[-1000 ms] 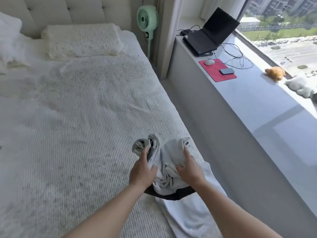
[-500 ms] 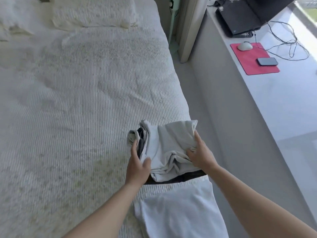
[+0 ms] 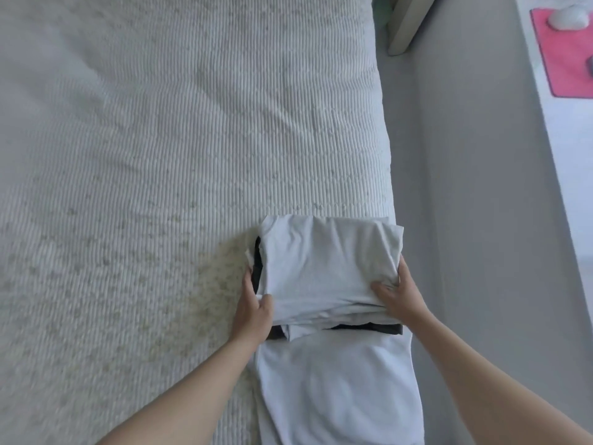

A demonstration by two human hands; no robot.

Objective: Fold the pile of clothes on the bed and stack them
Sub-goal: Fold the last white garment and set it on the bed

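**Desk:** White cotton on top?

**Photographer:** Yes. A folded stack (image 3: 327,271) lay at the bed's (image 3: 160,155) right edge, pale shirt uppermost, dark cloth showing beneath it.

**Desk:** And the hands?

**Photographer:** The left hand (image 3: 253,311) clasped the stack's left side, thumb on top. The right hand (image 3: 399,295) pinched its right near corner. Both were clamped on cloth.

**Desk:** What lay nearest?

**Photographer:** A white towel (image 3: 337,390) lay just toward the person, touching the stack and hanging past the bed's near edge. The stack's long axis ran left to right between the hands, each equally near. Any shift likely needs both.

**Desk:** Containers?

**Photographer:** None were visible.
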